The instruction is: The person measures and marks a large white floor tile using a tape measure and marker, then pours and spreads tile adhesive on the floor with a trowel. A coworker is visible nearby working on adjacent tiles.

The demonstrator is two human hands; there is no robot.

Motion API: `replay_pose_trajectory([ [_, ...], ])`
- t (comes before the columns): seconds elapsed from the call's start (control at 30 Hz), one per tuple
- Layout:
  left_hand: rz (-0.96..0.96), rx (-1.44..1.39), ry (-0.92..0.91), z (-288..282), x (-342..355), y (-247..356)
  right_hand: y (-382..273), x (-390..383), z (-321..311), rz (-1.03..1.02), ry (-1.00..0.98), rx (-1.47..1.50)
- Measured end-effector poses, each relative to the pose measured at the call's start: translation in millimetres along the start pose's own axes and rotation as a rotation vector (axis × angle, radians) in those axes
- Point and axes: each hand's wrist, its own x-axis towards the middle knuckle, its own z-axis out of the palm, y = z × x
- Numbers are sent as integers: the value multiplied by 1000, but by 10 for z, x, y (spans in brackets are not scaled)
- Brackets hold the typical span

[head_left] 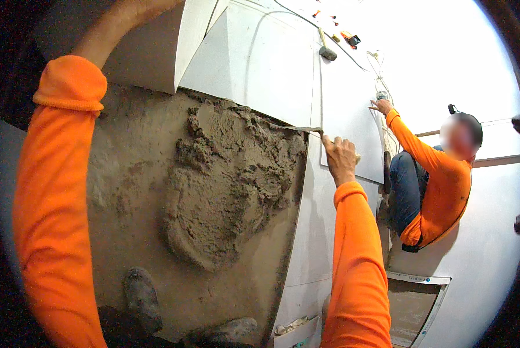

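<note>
Lumpy mortar (231, 180) meets pale slabs (271, 69) — a white-rimmed panel (410, 304) bears small print; right hand (341, 158) grasps a trowel (313, 129); left hand out of view, grip impossible to tell.

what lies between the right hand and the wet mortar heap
The head view shows a pale slab strip and a trowel, gripped by the right hand, reaching to the mortar heap.

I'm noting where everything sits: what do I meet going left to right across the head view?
The person's left orange sleeve → muddy left shoe → mound of wet mortar → right hand gripping a trowel → crouching co-worker in orange.
</note>
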Motion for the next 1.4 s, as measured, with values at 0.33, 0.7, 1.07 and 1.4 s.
replay_pose_trajectory([
  [0.33, -42, 28, 4, -35, 38, 65, -116, -497, 48, 106, -183, 70],
  [0.7, -116, -145, -136, -144, -29, 47, -672, -1416, -739, 210, -405, 463],
  [1.07, -63, -206, -49, -92, 69, -25, -1860, -2578, -1693, 334, -607, 990],
  [1.4, -52, -229, -249, -225, 192, -223, -1488, -2325, -944, 629, -603, 1305],
])
